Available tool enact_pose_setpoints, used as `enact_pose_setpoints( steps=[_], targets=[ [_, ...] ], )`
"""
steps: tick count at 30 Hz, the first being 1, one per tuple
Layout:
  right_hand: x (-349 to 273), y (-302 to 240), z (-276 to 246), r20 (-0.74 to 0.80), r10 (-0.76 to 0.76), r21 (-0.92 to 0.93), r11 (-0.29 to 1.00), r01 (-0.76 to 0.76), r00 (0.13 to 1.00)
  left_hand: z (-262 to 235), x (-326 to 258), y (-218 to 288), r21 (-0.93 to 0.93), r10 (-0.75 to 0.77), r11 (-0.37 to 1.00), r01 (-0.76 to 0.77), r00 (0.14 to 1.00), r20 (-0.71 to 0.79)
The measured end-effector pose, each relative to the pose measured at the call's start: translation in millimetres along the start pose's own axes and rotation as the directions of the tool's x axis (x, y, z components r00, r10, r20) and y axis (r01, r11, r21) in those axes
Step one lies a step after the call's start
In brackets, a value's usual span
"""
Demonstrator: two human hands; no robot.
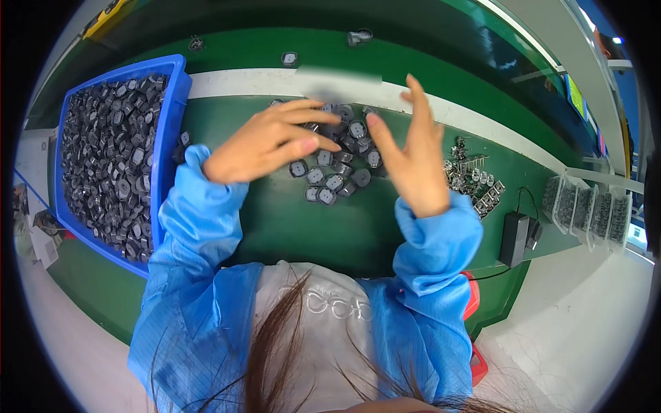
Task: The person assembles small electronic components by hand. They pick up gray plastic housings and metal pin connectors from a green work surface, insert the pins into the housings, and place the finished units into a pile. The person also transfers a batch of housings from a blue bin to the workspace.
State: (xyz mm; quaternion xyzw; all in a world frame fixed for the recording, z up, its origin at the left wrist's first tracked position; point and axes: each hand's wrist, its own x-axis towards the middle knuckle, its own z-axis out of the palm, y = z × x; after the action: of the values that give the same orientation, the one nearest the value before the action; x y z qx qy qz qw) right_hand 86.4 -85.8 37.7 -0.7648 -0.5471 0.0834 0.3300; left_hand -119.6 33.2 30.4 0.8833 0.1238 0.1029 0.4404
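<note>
At six o'clock, your white shirt (337,354) bears looped lettering (337,306), partly behind hair (268,351); no whole word reads clearly.

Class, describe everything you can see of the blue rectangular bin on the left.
The blue rectangular bin looks like plastic, with smooth walls and a raised rim; the fisheye view bends its edges. Open at the top, it sits at the left of the green worktop. Countless small dark grey, roundish parts lie jumbled inside. The person's blue left sleeve is beside its right wall; whether they touch is unclear. Its underside is hidden.
</note>
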Motion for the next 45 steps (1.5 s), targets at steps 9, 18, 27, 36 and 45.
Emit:
enact_pose_setpoints(
  steps=[9,18,27,36,45],
  targets=[
    [169.0,26.7,118.2,0.041,0.026,-0.347,0.938,-0.010,0.999,-42.0,50.1,-157.0,0.361,-0.111,0.859,0.362,0.821,-0.560],
    [244.6,23.6,223.2,0.074,-0.335,-0.348,0.874,0.339,0.939,-18.5,73.8,-152.6,0.468,-0.079,0.705,0.533,0.714,-0.696],
    [245.8,15.3,216.0,0.000,-0.236,-0.006,0.972,0.236,0.972,-20.7,70.9,-133.0,0.242,-0.223,0.808,0.537,0.659,-0.718],
    [223.3,29.9,156.1,0.379,-0.286,-0.334,0.844,0.419,0.880,4.7,80.3,-88.6,0.237,-0.003,0.969,0.076,0.956,-0.293],
    [201.1,47.2,139.8,0.555,-0.356,-0.140,0.851,0.506,0.752,45.7,91.3,-62.3,0.198,0.120,0.976,-0.089,0.981,-0.154]
  ],
)
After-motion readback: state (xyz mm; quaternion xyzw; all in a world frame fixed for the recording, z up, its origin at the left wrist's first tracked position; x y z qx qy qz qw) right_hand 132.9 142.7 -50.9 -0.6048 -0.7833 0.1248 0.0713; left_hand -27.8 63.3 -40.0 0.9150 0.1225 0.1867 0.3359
